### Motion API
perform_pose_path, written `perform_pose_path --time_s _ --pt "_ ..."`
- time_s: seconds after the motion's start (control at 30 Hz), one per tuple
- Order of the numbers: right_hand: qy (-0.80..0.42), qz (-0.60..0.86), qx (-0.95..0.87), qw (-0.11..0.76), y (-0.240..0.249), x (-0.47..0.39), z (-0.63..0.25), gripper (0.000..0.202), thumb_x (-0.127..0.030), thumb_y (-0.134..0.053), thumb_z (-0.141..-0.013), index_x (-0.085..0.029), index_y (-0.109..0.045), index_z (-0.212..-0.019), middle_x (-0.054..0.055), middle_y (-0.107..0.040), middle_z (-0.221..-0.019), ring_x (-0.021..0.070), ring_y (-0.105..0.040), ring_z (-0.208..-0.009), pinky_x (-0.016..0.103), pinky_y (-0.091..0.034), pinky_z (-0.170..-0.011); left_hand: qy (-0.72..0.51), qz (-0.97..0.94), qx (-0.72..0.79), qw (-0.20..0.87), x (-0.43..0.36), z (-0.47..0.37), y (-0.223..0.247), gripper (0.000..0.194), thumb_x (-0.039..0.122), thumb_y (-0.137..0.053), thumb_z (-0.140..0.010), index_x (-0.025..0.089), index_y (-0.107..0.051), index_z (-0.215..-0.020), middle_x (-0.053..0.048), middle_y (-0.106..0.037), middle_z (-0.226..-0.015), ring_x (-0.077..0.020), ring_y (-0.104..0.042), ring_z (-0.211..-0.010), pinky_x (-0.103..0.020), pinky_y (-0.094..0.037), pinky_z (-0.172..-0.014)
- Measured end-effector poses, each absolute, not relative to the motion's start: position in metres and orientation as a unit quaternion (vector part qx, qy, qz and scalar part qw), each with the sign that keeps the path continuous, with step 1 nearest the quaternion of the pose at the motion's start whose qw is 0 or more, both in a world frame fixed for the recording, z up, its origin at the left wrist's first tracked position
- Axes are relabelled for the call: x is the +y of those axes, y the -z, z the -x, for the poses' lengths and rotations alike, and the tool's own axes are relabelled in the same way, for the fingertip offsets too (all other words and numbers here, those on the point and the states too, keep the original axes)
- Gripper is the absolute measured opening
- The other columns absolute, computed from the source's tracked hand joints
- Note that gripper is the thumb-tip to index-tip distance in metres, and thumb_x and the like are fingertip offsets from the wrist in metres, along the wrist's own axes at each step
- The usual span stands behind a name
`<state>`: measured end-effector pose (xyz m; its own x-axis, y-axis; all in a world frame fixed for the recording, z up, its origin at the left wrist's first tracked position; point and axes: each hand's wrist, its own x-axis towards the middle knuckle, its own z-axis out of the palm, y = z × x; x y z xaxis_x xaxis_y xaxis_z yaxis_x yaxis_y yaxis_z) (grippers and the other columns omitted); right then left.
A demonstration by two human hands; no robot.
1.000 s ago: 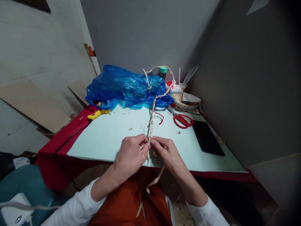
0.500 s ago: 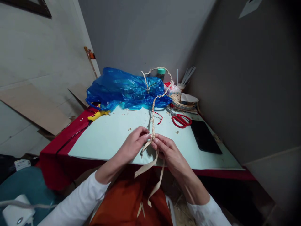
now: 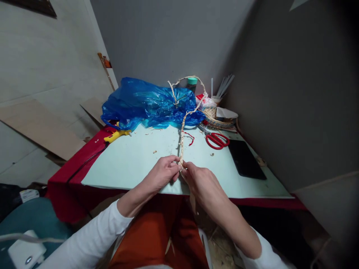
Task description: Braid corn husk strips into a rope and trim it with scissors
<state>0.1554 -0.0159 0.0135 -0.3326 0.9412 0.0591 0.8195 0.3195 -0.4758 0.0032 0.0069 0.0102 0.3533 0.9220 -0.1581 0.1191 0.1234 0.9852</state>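
Observation:
A pale braided straw cord (image 3: 182,138) runs from the far blue bag across the light green table mat (image 3: 131,160) to my hands. My left hand (image 3: 161,175) pinches the near end of the braid with thumb and fingertips. My right hand (image 3: 200,181) meets it from the right and grips the same end, fingers closed over the loose strands. A flat strand (image 3: 193,203) hangs below my right hand toward my orange lap. The rest of the loose strands are hidden by my hands.
A crumpled blue plastic bag (image 3: 148,102) lies at the back. Red scissors (image 3: 215,140) and a black phone (image 3: 243,158) sit at the right. A yellow glue gun (image 3: 116,135) with black cable rests left. A woven basket (image 3: 217,119) stands by the grey wall.
The loose strands that hung spread below my hands are now gathered in under them. My hands have closed together at the braid's end, and my right forearm has swung lower.

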Motion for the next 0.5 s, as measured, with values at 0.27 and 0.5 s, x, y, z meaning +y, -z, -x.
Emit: perform_pose_path --time_s 0.27,0.5 --pt "0.210 0.535 -0.796 0.191 0.001 -0.044 -0.126 0.021 0.002 -0.052 -0.075 -0.016 -0.058 -0.084 0.003 -0.060 -0.063 0.0184 -0.057 -0.059 0.030 -0.028 -0.051 -0.398 -0.524 0.472 0.587 0.003 -0.006 0.003 0.019 0.031 -0.061 -0.077 0.012 -0.059 -0.077 0.003 -0.051 -0.063 -0.0075 -0.039 -0.058 -0.020 -0.027 -0.053" --pt "0.231 0.520 -0.787 0.238 0.004 -0.046 -0.125 0.019 0.001 -0.050 -0.076 -0.017 -0.055 -0.080 0.002 -0.058 -0.060 0.0175 -0.056 -0.056 0.029 -0.029 -0.051 -0.377 -0.510 0.463 0.619 0.004 -0.004 -0.006 0.022 0.033 -0.064 -0.073 0.012 -0.062 -0.080 0.006 -0.043 -0.057 -0.0064 -0.031 -0.052 -0.021 -0.020 -0.049"
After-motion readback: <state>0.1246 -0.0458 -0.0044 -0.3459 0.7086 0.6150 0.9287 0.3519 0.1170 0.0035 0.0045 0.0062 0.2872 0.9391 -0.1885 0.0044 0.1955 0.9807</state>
